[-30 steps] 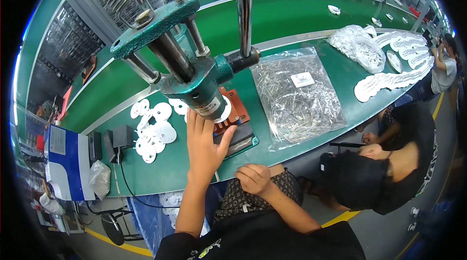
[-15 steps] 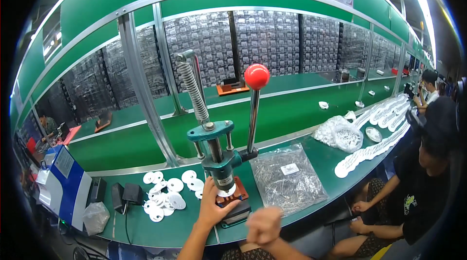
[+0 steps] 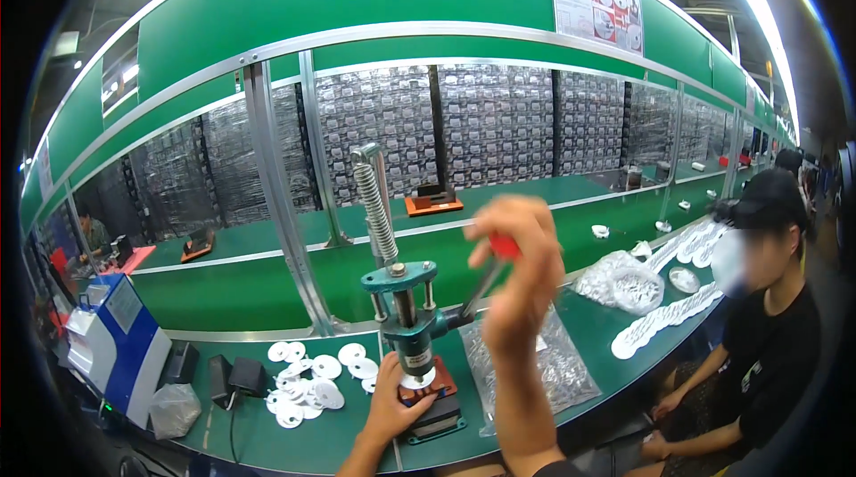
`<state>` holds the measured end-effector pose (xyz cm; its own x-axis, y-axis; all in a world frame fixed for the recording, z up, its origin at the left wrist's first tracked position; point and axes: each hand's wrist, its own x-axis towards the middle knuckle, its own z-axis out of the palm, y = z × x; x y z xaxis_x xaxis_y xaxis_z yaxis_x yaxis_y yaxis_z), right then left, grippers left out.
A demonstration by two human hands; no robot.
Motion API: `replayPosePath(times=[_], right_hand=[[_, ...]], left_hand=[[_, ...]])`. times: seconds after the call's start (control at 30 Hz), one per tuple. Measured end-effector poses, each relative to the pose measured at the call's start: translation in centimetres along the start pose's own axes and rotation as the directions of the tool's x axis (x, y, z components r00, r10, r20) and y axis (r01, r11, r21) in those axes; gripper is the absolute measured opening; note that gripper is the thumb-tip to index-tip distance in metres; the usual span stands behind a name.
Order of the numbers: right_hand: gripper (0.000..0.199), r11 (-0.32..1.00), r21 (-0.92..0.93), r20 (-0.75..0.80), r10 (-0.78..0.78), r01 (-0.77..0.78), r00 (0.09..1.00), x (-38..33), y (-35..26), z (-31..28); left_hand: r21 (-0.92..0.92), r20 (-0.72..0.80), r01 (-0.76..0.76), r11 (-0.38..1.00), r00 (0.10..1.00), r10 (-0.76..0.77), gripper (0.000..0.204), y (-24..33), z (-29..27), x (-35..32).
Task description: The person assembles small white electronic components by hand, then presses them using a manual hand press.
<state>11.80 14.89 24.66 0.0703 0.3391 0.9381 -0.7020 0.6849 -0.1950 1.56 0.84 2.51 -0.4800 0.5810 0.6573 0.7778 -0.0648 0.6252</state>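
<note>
The red knob (image 3: 505, 247) is wrapped by the right hand (image 3: 517, 272); a white disc (image 3: 415, 380) is steadied under the press (image 3: 406, 334) by left fingers (image 3: 399, 381), which could be crushed.

1. Hand press (image 3: 406, 316) stands mid-bench; its spring column (image 3: 374, 209) rises at 12 o'clock and blocks passage straight over the top.
2. Red-knobbed lever (image 3: 486, 276) juts toward 2 o'clock, wrapped by the right hand (image 3: 517, 272); that side is closed.
3. Left hand (image 3: 392, 397) fills the gap at 6 o'clock, at the red base plate (image 3: 437, 383).
4. White discs (image 3: 308, 379) litter the bench at 9 o'clock; bare green surface shows beyond them, toward 11.
5. Clear plastic bag (image 3: 553, 370) covers the bench at 3 o'clock.
6. Black adapters (image 3: 236, 379) and blue machine (image 3: 120, 343) crowd the far left.
</note>
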Motion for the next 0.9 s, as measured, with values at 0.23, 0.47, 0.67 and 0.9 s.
replayPosePath(times=[0.23,0.47,0.67,0.9], right_hand=[[0.052,0.766,0.624,-0.194,0.342,-0.153,0.919,-12.9,-7.4,-7.9],[0.023,0.891,0.441,0.213,0.013,-0.108,0.977,-11.0,-5.3,-10.7],[0.057,0.97,0.245,0.04,-0.003,-0.007,0.999,-9.1,-1.2,-5.8],[0.036,0.904,-0.027,0.238,0.421,-0.427,0.875,-18.6,-2.3,-6.5]], left_hand=[[0.06,-0.005,0.009,0.998,1.0,-0.009,0.067,-0.1,-0.1,-0.5],[0.055,0.015,-0.009,0.998,1.0,0.008,0.068,-1.2,0.3,-0.6],[0.114,-0.054,0.033,0.993,0.998,-0.027,0.058,0.0,0.1,-1.2],[0.176,0.095,-0.062,0.982,0.994,0.046,0.075,-3.5,0.6,-6.0]])
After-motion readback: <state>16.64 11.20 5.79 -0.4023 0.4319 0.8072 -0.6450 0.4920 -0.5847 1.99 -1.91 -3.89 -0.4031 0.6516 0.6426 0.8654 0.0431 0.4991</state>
